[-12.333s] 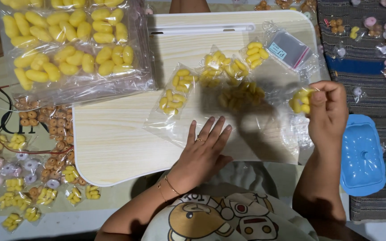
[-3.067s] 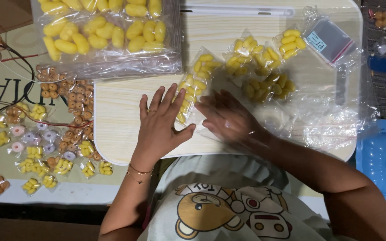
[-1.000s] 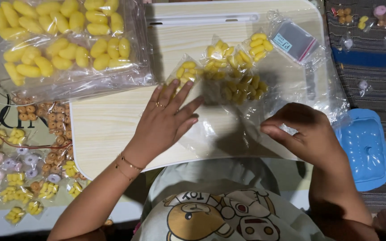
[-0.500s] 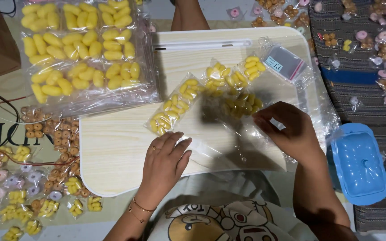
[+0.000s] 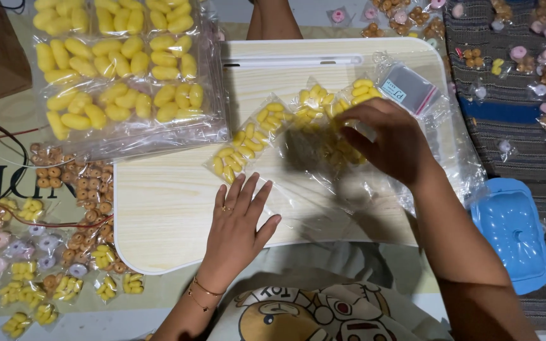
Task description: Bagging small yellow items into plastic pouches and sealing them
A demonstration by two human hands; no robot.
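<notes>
Diagonally, the clear packet of yellow pieces (image 5: 248,146) runs lower-left to upper-right. Right hand (image 5: 392,140) pinches neighbouring packets (image 5: 333,142); left hand (image 5: 238,228) lies flat, holding nothing. Beyond sits a grey-labelled bag stack (image 5: 407,89).

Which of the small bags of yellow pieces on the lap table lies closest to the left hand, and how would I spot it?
Start at the pale wooden lap table in the middle. The left hand lies flat near its front edge, and just beyond the fingertips sits a long clear bag of yellow pieces, slanting up to the right. Unlike the bags under the right hand, nothing covers it.
</notes>
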